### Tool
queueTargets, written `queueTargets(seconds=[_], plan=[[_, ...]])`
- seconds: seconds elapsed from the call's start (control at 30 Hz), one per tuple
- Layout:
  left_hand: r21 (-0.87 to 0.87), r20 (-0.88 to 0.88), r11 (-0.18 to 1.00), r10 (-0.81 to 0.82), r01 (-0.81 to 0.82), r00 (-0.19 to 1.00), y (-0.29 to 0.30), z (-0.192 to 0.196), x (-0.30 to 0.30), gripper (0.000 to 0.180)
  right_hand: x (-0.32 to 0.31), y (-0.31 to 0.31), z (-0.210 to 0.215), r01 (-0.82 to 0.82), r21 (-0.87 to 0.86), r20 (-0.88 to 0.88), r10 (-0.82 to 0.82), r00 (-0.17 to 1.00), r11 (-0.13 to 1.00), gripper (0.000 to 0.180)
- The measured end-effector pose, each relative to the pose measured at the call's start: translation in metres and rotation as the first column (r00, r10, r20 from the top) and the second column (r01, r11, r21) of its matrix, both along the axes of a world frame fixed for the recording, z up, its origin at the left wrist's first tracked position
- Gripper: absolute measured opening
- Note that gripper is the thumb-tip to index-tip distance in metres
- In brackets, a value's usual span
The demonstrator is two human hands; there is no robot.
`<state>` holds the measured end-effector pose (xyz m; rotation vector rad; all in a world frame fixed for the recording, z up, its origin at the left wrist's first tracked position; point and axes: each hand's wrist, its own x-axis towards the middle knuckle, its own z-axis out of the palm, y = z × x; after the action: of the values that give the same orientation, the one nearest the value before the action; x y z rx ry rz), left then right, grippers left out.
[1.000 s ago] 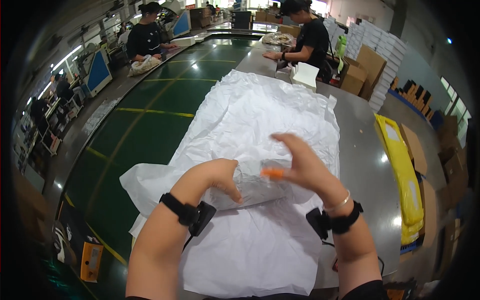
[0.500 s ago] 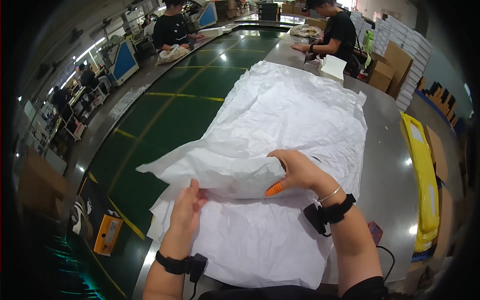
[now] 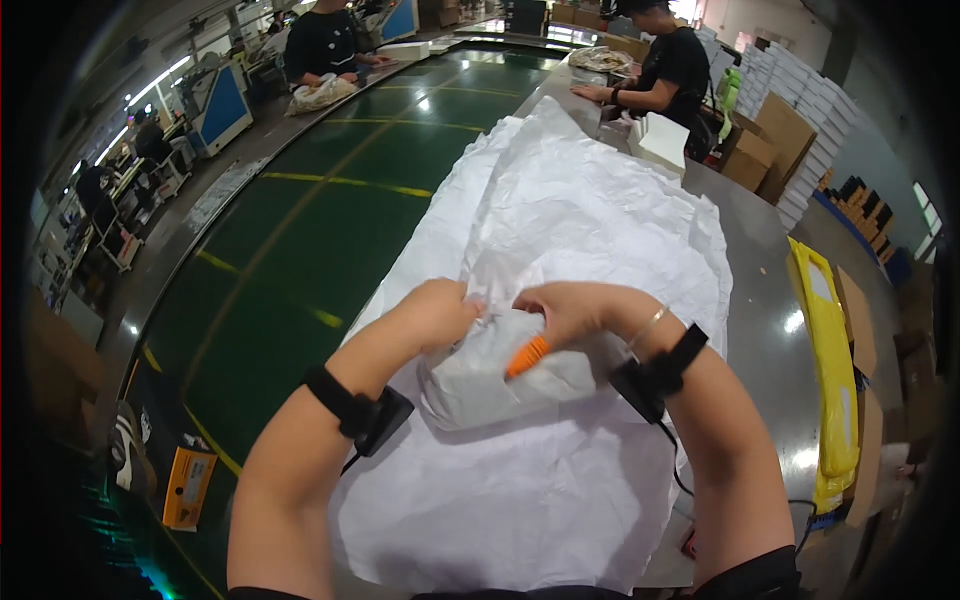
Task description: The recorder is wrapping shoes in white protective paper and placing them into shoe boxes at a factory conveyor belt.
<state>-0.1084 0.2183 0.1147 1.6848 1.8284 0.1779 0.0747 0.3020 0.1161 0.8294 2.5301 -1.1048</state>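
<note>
Higher and farther in than half a second ago, my left hand (image 3: 440, 312) now pinches the far-left edge of the white paper bundle (image 3: 500, 395); my right hand (image 3: 572, 312), wearing an orange finger cover (image 3: 527, 356), grips its far side. Beneath spread crumpled white sheets (image 3: 510, 510) on a grey metal counter (image 3: 755, 340). Left runs a yellow-lined green surface (image 3: 300, 270); right lies a yellow package (image 3: 828, 375); far right, a co-worker (image 3: 676, 75) and stacked white boxes (image 3: 815, 110).

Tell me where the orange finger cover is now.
In the head view, the orange finger cover is slightly right of centre, on the thumb of the right hand, over the white paper bundle.
</note>
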Motion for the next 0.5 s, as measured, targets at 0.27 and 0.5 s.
queueTargets(seconds=[0.27,0.5], plan=[[0.577,-0.328,0.703,-0.267,0.416,0.906,-0.048,-0.035,0.004,0.093,0.006,-0.047,-0.006,0.369,0.704,-0.614,0.259,0.746,0.607,0.045],[0.037,0.532,0.989,-0.140,0.143,0.835,-0.036,-0.004,-0.007,0.088,0.094,-0.122,-0.113,0.177,-0.969,-0.154,-0.982,0.114,0.172,0.069]])
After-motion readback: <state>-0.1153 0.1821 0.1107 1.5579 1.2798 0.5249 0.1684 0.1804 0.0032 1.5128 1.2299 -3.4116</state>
